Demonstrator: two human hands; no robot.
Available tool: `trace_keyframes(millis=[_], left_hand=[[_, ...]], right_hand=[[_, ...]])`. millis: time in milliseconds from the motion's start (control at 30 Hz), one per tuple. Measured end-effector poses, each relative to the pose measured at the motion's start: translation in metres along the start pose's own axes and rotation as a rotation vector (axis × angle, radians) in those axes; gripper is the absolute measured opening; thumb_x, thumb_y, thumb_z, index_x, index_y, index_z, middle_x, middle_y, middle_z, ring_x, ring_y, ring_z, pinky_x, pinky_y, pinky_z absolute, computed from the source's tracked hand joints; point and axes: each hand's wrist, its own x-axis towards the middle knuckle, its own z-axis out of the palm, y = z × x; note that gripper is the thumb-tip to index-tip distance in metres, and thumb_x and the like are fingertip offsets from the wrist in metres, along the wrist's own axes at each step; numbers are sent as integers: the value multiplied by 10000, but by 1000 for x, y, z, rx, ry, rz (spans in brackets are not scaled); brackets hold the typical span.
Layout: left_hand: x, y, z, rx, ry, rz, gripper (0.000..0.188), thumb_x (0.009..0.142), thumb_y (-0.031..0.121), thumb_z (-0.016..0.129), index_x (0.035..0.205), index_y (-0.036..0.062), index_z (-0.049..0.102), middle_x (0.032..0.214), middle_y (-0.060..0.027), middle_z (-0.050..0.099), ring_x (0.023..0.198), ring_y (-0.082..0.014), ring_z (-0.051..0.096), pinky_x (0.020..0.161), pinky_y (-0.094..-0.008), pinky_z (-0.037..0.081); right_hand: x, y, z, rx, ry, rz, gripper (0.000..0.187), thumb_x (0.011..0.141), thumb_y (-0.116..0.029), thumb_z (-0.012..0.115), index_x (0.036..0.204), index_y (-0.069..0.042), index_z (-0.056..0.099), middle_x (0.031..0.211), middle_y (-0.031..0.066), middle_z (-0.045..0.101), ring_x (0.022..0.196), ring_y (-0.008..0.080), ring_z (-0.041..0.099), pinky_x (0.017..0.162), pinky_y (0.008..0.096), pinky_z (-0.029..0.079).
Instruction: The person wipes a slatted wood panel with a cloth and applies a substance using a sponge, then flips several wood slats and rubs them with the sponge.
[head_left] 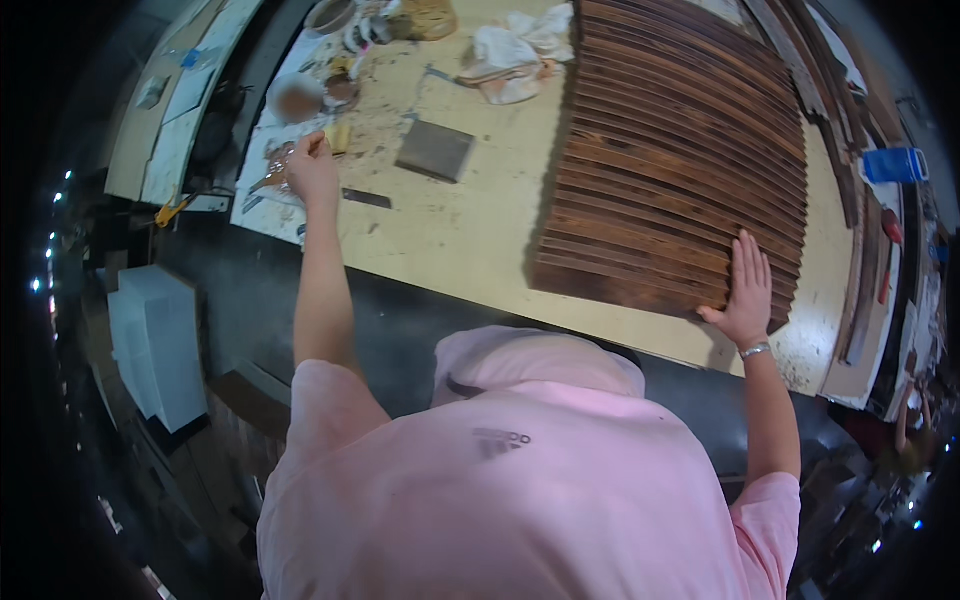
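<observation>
A dark brown slatted wood panel [660, 170], its ridges running side to side, lies on the pale work table [470, 245]. My right hand [745, 298] rests flat on the panel's near right corner, fingers stretched out and thumb spread. Over the table's left end is my left hand [314, 172], its fingers pinched together; what they hold, if anything, is too small to make out. Beside it are crumpled clear plastic [275, 170], a small yellow block [340, 138] and a round tub of brown matter [297, 98]. A flat dark blade-like strip [367, 198] lies just right of my left wrist.
A grey-brown square block [435, 151] sits mid-table, with crumpled stained white cloths [515, 55] behind it. Long wood strips [850, 170] and a blue container [895, 165] are at the right. A whitish box [158, 345] stands off the table's left side.
</observation>
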Motion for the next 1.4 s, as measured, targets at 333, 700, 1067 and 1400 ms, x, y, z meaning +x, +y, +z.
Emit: trace_keyframes(millis=[333, 700, 1067, 1400], left_hand=[[1, 13, 14, 316, -113, 59, 445, 822, 292, 793, 1195, 66, 703, 1081, -195, 719, 1033, -386, 662, 908, -476, 518], [-116, 240, 65, -363, -517, 740, 464, 729, -58, 737, 1167, 94, 708, 1181, -65, 722, 1092, -270, 620, 986, -373, 501], [-114, 257, 84, -265, -614, 911, 409, 775, -132, 646, 1089, 112, 740, 1120, -31, 743, 1037, -249, 625, 878, -379, 543], [-127, 281, 90, -347, -648, 981, 439, 758, -169, 571, 1047, 107, 753, 1078, 5, 747, 1053, -233, 632, 934, -382, 528]], right_hand=[[1, 0, -4, -7, -40, 8, 1261, 749, -920, 464, 1584, 4, 267, 1650, 197, 293, 1513, 368, 306, 1224, 519, 227], [2, 1, -5, 7, -28, 19, 1254, 734, -924, 472, 1567, -1, 308, 1642, 174, 315, 1509, 344, 318, 1230, 514, 236], [0, -1, -7, 19, -38, 59, 1247, 717, -887, 535, 1568, -4, 309, 1652, 150, 298, 1519, 321, 293, 1239, 493, 231], [1, -1, -8, -6, -46, 42, 1257, 711, -892, 532, 1561, 8, 311, 1648, 155, 304, 1518, 318, 299, 1236, 495, 235]])
